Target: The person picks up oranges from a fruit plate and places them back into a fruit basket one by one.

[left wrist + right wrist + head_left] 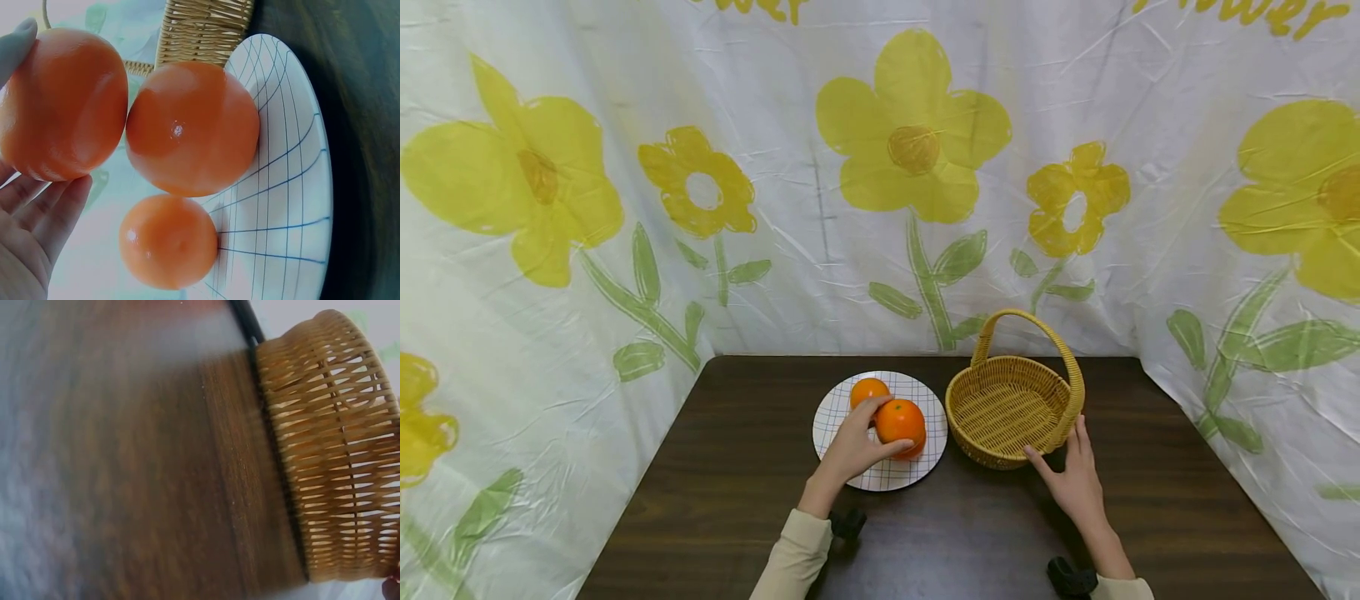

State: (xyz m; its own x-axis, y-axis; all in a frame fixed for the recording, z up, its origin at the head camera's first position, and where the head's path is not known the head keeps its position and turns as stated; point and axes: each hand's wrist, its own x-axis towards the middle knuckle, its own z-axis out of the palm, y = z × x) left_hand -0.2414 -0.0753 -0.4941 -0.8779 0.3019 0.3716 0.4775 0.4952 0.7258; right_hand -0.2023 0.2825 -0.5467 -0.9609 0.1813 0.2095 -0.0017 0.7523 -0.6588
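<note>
My left hand (856, 446) grips an orange (65, 103) between thumb and fingers, over the plate (294, 187). In the left wrist view the held orange is right beside a second orange (194, 128), which rests on the plate. A third, smaller-looking orange (869, 390) lies at the back of the plate. With its fingers fairly straight and spread, my right hand (1075, 483) rests against the near right side of the yellow wicker basket (1003, 412). A bit of fingertip (392, 587) shows at the basket's edge in the right wrist view.
The basket stands upright just right of the plate, its tall arched handle (1071, 367) rising above the rim. Both are on a dark wooden table (730, 467). A white curtain (790, 292) printed with yellow flowers hangs behind the table's back edge.
</note>
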